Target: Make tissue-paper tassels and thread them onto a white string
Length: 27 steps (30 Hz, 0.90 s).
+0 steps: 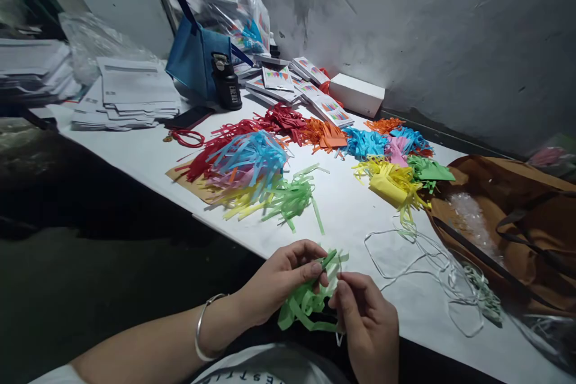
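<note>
My left hand (294,273) pinches a green paper tassel (302,306) at its rolled top, above the table's front edge. Its cut strips hang down below my fingers. Close on the right, my right hand (366,318) is closed, thumb against forefinger, on a thin white string (339,339) at the tassel's side. The string's short end dangles under the fingers. A longer tangle of white string (418,264) lies on the table to the right. Beyond my hands sits a pile of loose fringed tassels in light green (292,195), yellow, pink, blue and red.
Folded fringe bundles, yellow (389,186) among them, lie at the right. A brown bag (517,222) covers the right edge. Printed packets (328,108), a white box (357,95), a black bottle (226,84), a blue bag (193,60) and paper stacks (135,90) stand behind.
</note>
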Motion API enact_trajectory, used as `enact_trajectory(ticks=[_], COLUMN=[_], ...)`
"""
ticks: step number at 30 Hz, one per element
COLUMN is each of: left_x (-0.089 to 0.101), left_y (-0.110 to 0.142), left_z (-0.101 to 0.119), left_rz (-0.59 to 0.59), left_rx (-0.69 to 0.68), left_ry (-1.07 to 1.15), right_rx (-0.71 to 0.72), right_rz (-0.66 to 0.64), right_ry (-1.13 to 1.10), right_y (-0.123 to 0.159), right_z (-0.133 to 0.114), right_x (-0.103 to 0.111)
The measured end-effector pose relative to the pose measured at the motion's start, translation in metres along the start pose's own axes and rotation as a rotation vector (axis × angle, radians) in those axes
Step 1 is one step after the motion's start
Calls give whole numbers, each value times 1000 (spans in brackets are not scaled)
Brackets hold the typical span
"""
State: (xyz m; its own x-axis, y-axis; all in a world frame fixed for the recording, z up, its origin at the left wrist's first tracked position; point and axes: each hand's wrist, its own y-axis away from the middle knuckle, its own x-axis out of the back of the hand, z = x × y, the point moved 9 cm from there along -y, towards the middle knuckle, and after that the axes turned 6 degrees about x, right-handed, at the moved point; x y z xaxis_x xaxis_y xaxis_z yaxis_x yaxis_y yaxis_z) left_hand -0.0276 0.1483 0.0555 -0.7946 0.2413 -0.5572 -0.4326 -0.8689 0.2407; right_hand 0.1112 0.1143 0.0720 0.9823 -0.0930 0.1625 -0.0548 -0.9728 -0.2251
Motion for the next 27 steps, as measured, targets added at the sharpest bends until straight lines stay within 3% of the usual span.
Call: enact_trajectory(ticks=[7, 20, 27], left_x=[2, 3, 11], left_y=[3, 6, 10], left_z=[-5, -5, -2], left_rz=[27, 30, 110], left_rx=[-3, -25, -81], left_ry=[22, 28, -200], right_rx=[47, 2, 89], right_rz=[59, 20, -17], right_ry=[85, 67, 158], right_y=[6, 11, 11], right_z=[-22, -17, -23], right_x=[-10, -12, -12])
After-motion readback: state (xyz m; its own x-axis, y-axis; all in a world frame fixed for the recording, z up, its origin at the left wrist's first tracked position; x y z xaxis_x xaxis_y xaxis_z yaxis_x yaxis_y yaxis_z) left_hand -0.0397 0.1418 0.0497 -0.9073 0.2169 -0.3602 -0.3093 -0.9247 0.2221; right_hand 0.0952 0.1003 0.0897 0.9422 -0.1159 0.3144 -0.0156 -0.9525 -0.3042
